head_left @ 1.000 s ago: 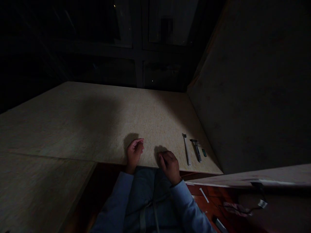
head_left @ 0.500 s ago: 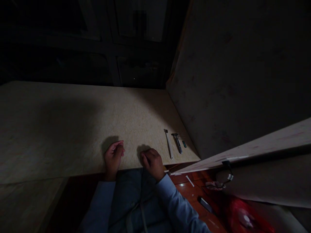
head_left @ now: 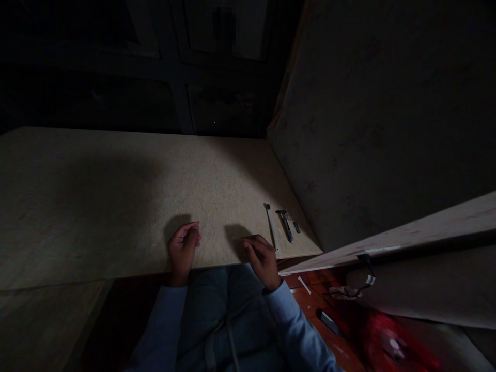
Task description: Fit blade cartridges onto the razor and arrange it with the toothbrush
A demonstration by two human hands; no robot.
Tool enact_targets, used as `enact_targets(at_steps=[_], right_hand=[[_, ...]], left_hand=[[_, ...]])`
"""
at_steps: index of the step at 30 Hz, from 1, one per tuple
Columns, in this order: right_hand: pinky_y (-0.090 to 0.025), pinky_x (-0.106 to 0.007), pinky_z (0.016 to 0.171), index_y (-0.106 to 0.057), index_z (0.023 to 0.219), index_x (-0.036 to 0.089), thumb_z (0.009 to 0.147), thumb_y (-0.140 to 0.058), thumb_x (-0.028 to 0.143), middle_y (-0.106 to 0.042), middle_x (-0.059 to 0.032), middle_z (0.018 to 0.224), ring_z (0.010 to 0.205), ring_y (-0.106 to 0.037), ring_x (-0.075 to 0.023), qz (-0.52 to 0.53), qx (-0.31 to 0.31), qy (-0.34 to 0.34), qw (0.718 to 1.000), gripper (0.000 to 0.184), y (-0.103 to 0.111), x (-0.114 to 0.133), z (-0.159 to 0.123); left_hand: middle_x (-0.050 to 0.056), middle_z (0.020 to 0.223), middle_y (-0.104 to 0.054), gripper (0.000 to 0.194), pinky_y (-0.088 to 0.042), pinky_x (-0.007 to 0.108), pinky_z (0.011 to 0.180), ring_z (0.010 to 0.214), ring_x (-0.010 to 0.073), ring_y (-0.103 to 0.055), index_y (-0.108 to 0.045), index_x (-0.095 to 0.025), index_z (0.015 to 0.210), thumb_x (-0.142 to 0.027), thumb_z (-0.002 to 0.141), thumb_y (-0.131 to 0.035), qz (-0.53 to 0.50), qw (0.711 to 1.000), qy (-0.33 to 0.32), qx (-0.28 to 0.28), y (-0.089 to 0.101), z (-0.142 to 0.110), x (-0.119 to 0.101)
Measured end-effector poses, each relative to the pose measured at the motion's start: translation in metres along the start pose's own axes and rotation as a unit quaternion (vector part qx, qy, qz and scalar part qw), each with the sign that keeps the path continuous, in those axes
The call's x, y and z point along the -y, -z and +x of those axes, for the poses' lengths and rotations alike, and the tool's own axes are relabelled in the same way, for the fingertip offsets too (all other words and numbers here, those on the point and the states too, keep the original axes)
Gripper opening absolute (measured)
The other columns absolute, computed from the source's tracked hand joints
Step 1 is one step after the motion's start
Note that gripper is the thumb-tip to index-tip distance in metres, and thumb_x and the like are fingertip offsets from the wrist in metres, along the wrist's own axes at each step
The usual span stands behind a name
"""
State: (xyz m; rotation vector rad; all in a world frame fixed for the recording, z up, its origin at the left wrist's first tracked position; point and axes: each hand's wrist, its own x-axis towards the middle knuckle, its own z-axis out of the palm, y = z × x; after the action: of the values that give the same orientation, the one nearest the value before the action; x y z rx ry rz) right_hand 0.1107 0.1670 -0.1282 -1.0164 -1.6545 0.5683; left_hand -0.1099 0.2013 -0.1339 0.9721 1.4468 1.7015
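My left hand [head_left: 184,249] rests at the front edge of the pale table [head_left: 194,175], its fingers loosely curled with nothing visible in them. To its right, my right hand [head_left: 262,258] hovers by the same edge, fingers bent in and thumb against them, also holding nothing that I can see. Just beyond the right hand lies a white toothbrush [head_left: 273,230] with a dark head. Beside it are a razor [head_left: 287,227] with a dark handle and a small green object [head_left: 296,227] whose kind I cannot make out. Neither hand touches these.
A dark wall panel [head_left: 368,129] borders the table on the right. On the reddish floor lie a white strip [head_left: 304,285], a dark-and-white oblong item [head_left: 328,321] and a red plastic bag [head_left: 395,341]. A black cable [head_left: 368,266] hangs near the panel. Dark windows stand behind the table.
The view has turned to the right, bringing the red bag into sight. My right hand has moved right, closer to the toothbrush. My left hand keeps its pose.
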Motion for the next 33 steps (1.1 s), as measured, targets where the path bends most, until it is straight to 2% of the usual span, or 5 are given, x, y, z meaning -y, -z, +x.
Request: enact_targets(at_steps=[5, 9, 19, 24, 33], right_hand=[[-0.049, -0.03, 0.066, -0.074, 0.103, 0.014, 0.093, -0.055, 0.043, -0.072, -0.012, 0.091, 0.075, -0.065, -0.0196, -0.154, -0.122, -0.11, 0.974, 0.036, 0.07, -0.02, 0.007], [-0.042, -0.029, 0.06, -0.073, 0.112, 0.011, 0.088, -0.052, 0.054, -0.071, -0.0109, 0.077, 0.066, -0.065, -0.0212, -0.268, -0.09, -0.225, 0.933, 0.053, 0.11, -0.035, 0.018], [-0.037, -0.03, 0.059, -0.075, 0.084, 0.018, 0.082, -0.062, 0.047, -0.074, -0.0143, 0.079, 0.072, -0.07, -0.0273, -0.362, 0.035, -0.303, 0.881, 0.032, 0.112, -0.04, 0.035], [-0.036, -0.028, 0.056, -0.066, 0.085, 0.017, 0.079, -0.06, 0.047, -0.066, -0.007, 0.061, 0.056, -0.063, -0.021, -0.274, -0.003, -0.271, 0.923, 0.031, 0.081, -0.007, 0.047], [-0.033, -0.026, 0.055, -0.061, 0.079, 0.019, 0.085, -0.058, 0.036, -0.067, -0.0051, 0.066, 0.06, -0.062, -0.0175, -0.164, 0.158, -0.161, 0.96, 0.019, -0.053, 0.032, 0.044]], left_hand=[[-0.001, 0.059, -0.058, 0.036, -0.038, 0.02, 0.046, 0.049, 0.009, -0.049, -0.07, -0.011, 0.093, -0.039, 0.07, -0.069, -0.01, 1.0, 0.004, -0.003, 0.0, 0.001, 0.003], [-0.001, 0.061, -0.058, 0.036, -0.039, 0.02, 0.046, 0.05, 0.009, -0.05, -0.07, -0.011, 0.094, -0.039, 0.07, -0.069, -0.024, 1.0, 0.012, -0.001, 0.0, 0.001, 0.005], [-0.002, 0.056, -0.055, 0.033, -0.036, 0.02, 0.045, 0.047, 0.0086, -0.047, -0.069, -0.013, 0.09, -0.041, 0.072, -0.066, -0.031, 0.999, 0.001, 0.015, -0.004, -0.003, 0.0], [-0.002, 0.057, -0.056, 0.033, -0.038, 0.02, 0.047, 0.047, 0.0086, -0.048, -0.07, -0.013, 0.091, -0.04, 0.072, -0.067, -0.033, 0.999, 0.01, 0.018, -0.002, -0.003, 0.004], [0.009, 0.081, -0.072, 0.036, -0.05, 0.024, 0.061, 0.07, 0.0166, -0.066, -0.073, -0.013, 0.09, -0.046, 0.075, -0.074, -0.006, 0.995, -0.003, 0.104, -0.009, -0.007, 0.003]])
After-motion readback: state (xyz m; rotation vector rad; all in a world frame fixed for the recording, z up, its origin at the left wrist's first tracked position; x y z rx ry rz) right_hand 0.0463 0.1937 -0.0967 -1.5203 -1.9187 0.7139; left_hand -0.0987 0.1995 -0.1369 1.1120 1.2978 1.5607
